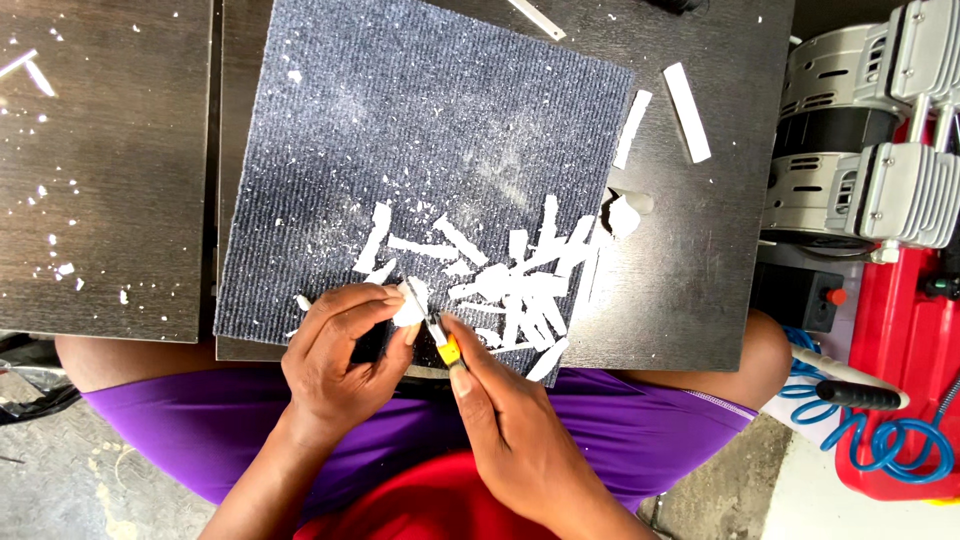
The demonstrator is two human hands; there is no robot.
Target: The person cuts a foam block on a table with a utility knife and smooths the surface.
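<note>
A small white piece (pixel 410 305) is pinched in the left hand (pixel 335 360) at the near edge of the grey mat (pixel 420 110). A yellow-handled knife (pixel 447 347) is held closed in the right hand (pixel 510 430), blade against the piece. Trimming appears under way; a short, controlled stroke is called for. White offcuts (pixel 520 290) lie just beyond, on the dark table (pixel 700 250).

We think this is a workshop. We see a dark wooden work table (pixel 690 260) with a grey carpet mat (pixel 420 130) on it, covered in white scraps (pixel 520 290) and dust. Beside it stands a red air compressor (pixel 890 330) with silver motor parts (pixel 860 120) and a curly blue hose (pixel 880 440). The floor (pixel 60 470) is rough grey concrete.
</note>
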